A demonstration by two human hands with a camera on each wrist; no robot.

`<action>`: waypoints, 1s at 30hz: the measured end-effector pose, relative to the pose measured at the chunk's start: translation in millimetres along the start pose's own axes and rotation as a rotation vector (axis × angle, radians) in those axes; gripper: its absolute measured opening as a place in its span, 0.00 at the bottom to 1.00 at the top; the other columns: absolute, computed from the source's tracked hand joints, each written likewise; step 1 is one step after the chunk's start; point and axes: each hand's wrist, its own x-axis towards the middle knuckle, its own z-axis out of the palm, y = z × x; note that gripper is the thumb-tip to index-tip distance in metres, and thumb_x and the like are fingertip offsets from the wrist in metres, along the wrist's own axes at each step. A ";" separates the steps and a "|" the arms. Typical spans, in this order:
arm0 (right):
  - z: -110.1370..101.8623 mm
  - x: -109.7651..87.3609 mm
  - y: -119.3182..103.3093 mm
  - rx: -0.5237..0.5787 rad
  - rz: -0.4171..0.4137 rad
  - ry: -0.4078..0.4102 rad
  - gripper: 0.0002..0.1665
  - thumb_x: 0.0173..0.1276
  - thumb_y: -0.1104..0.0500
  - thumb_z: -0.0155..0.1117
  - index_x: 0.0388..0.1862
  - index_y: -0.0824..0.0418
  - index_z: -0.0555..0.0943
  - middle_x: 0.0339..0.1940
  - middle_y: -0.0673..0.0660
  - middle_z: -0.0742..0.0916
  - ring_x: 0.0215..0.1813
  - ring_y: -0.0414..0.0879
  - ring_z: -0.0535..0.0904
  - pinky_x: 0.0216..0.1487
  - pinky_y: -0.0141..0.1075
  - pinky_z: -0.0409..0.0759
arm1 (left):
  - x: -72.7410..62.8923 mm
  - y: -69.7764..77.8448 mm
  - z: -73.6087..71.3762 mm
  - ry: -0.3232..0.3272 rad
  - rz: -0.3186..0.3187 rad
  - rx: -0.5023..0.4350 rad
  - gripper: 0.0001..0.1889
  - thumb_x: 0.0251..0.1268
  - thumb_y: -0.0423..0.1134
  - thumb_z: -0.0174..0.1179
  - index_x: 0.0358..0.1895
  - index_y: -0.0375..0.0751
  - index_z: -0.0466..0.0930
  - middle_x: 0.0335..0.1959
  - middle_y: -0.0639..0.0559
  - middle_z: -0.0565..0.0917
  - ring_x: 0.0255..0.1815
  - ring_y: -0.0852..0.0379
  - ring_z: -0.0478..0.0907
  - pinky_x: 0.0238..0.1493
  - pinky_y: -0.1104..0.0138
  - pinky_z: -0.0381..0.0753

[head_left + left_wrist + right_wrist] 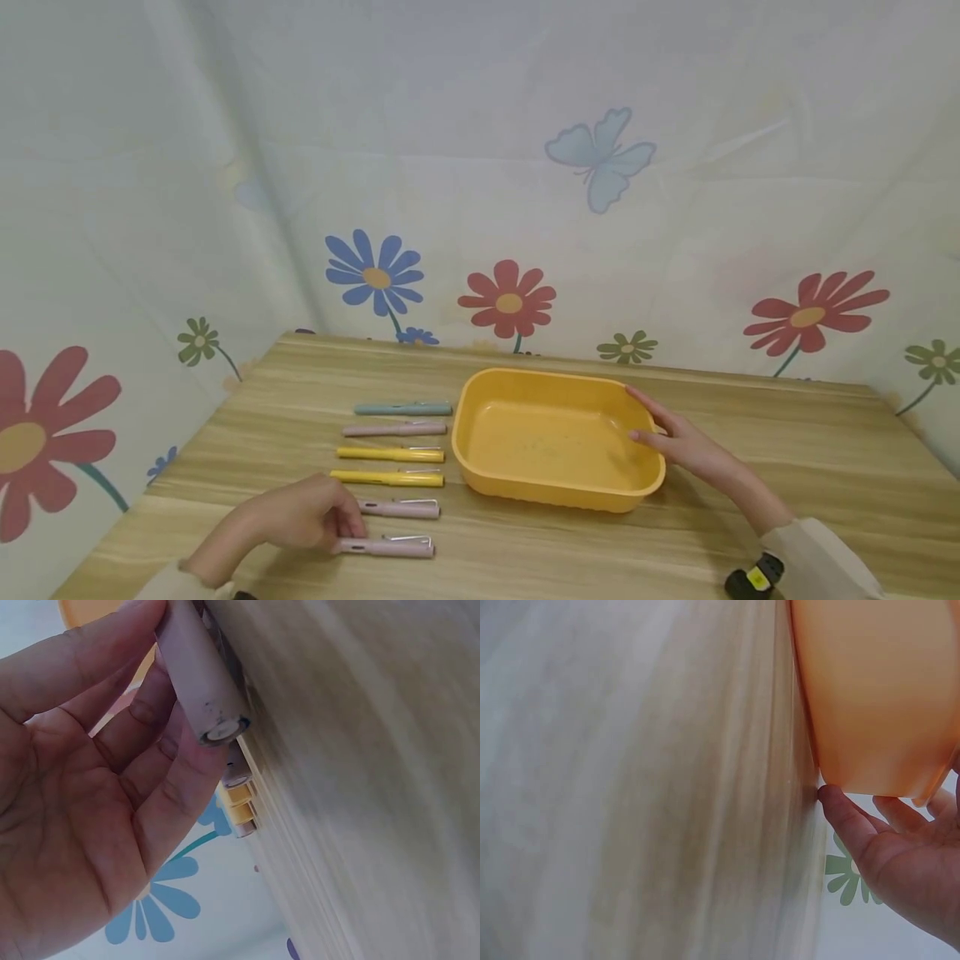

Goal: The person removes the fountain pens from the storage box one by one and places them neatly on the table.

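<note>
My left hand [300, 510] pinches the end of the nearest pale pink pen [390, 547], which lies on the table. Close up in the left wrist view, that pen [196, 671] sits between thumb and fingers, its round end pointing out. Just beyond it lies another pale pink pen [405, 508], partly behind my fingers. My right hand [693, 450] holds the right side of a yellow plastic basin [547, 490], with the thumb over the rim. In the right wrist view, fingertips [844, 814] touch the outer wall of the basin [885, 697]. Only bare plastic shows inside it.
Farther back in the same row lie two yellow pens [390, 454], a mauve-pink pen [393, 429] and a teal pen [402, 409], left of the basin. A flower-printed cloth [450, 192] hangs behind the wood-grain table [765, 417].
</note>
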 end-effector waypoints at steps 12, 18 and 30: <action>0.4 2.3 2.0 -0.030 -0.042 0.020 0.39 0.68 0.56 0.53 0.73 0.59 0.48 0.71 0.69 0.54 0.68 0.66 0.51 0.56 0.47 0.70 | -0.9 -3.0 1.6 -0.019 -0.022 -0.075 0.13 0.39 0.23 0.61 0.29 0.42 0.80 0.24 0.63 0.77 0.26 0.71 0.71 0.27 0.73 0.74; 1.9 3.2 2.7 -0.031 -0.034 0.014 0.38 0.68 0.56 0.52 0.73 0.59 0.48 0.71 0.69 0.54 0.68 0.66 0.52 0.58 0.52 0.66 | -2.3 -1.9 4.3 -0.017 -0.038 -0.067 0.12 0.39 0.23 0.62 0.29 0.43 0.80 0.24 0.64 0.76 0.25 0.71 0.70 0.26 0.73 0.74; 0.1 2.0 3.2 -0.041 -0.038 0.022 0.38 0.68 0.56 0.53 0.73 0.57 0.49 0.71 0.69 0.54 0.68 0.66 0.53 0.57 0.50 0.69 | 0.2 0.6 4.5 0.001 -0.060 -0.041 0.11 0.42 0.24 0.63 0.29 0.45 0.80 0.24 0.64 0.76 0.25 0.70 0.71 0.26 0.73 0.73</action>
